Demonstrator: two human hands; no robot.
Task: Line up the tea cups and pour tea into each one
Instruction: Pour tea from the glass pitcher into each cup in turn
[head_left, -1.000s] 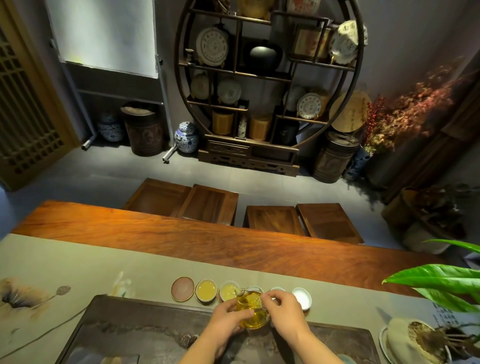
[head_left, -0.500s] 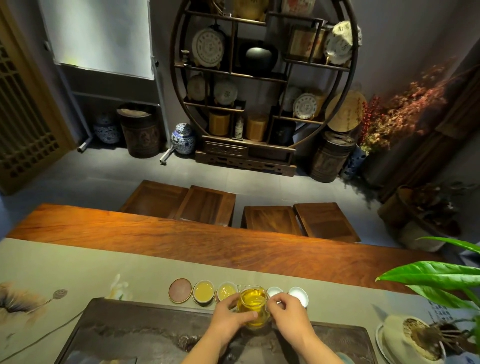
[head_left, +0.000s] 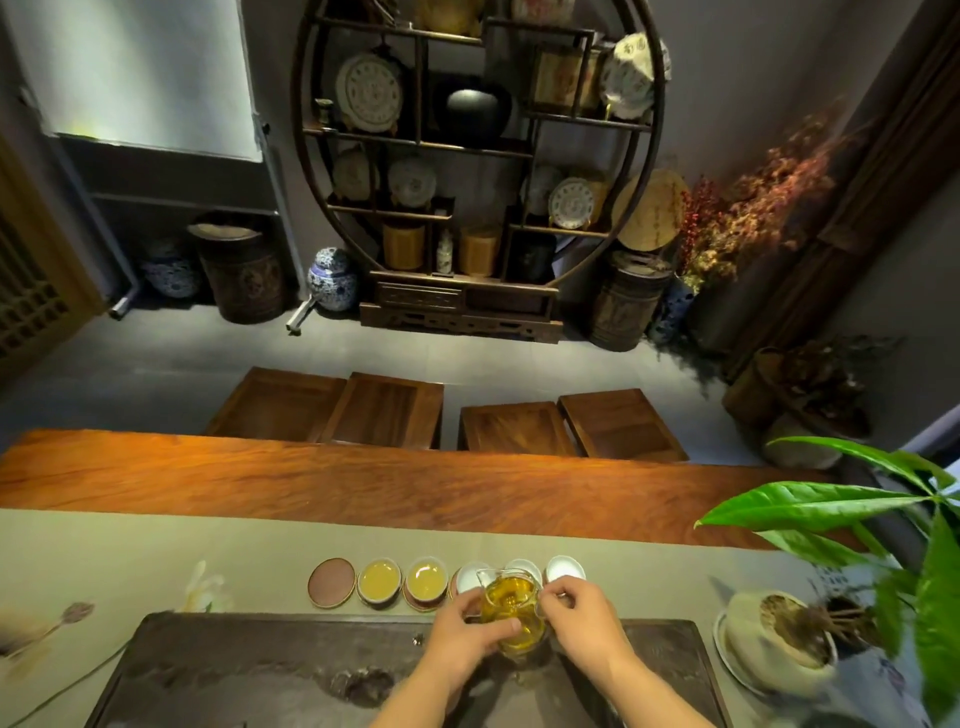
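A row of small tea cups stands on the grey-green cloth beyond the dark tea tray. Two cups on the left hold yellow tea. Three white cups to their right look empty. A glass pitcher of golden tea hangs just in front of the third and fourth cups, spout pointing left and away. My left hand cups its near-left side and my right hand pinches its right rim or handle.
A brown round coaster lies at the row's left end. At the right stand a cloth-wrapped pot on a plate and a green plant. The wooden table runs beyond the cloth, with stools behind it.
The pitcher and both hands have shifted right along the row, from the second and third cups to the third and fourth, and the pitcher has come more level.
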